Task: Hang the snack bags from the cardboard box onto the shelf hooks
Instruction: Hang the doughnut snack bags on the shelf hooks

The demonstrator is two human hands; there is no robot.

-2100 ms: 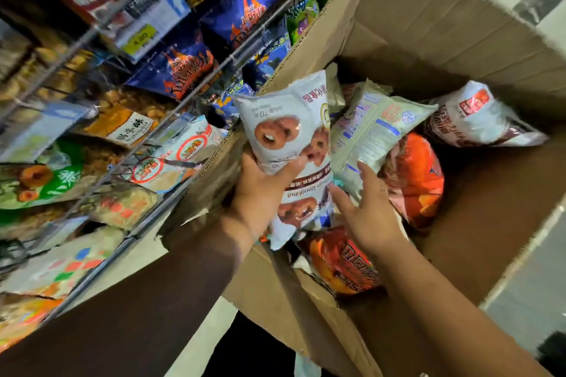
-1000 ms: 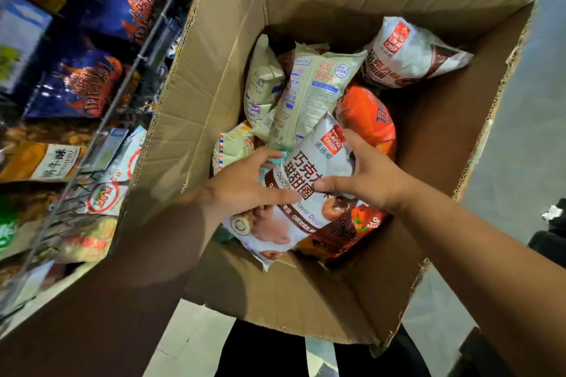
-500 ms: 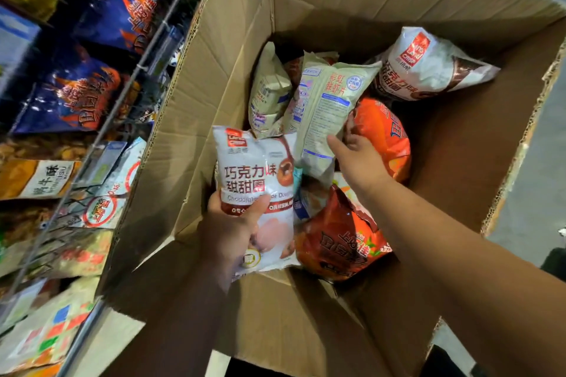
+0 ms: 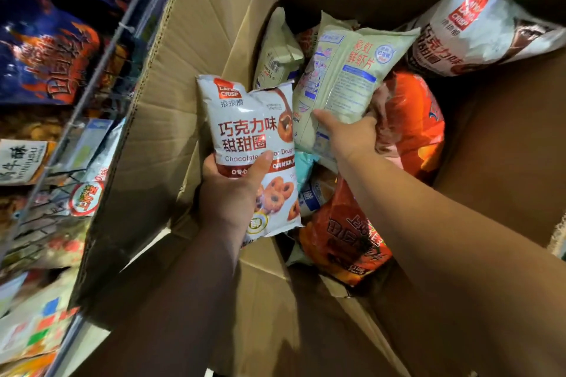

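Observation:
My left hand (image 4: 234,193) grips a white chocolate doughnut snack bag (image 4: 248,128) upright at the left side of the open cardboard box (image 4: 214,12). My right hand (image 4: 349,136) holds the lower end of a pale green prawn-chip bag (image 4: 346,76) inside the box, thumb on its front and fingers behind it. Under and around it lie orange bags (image 4: 346,236), a second pale green bag (image 4: 275,52) and another white doughnut bag (image 4: 471,30) at the far right.
A wire shelf rack (image 4: 92,82) stands along the left, hung with blue flame-print bags (image 4: 52,67) above and mixed snack packs (image 4: 85,193) below. The box's left flap leans against the rack. Its near flap (image 4: 269,309) folds toward me.
My left hand has raised the doughnut bag a little, upright. My right hand has closed around the bottom of the pale green bag. The view has moved closer to the box.

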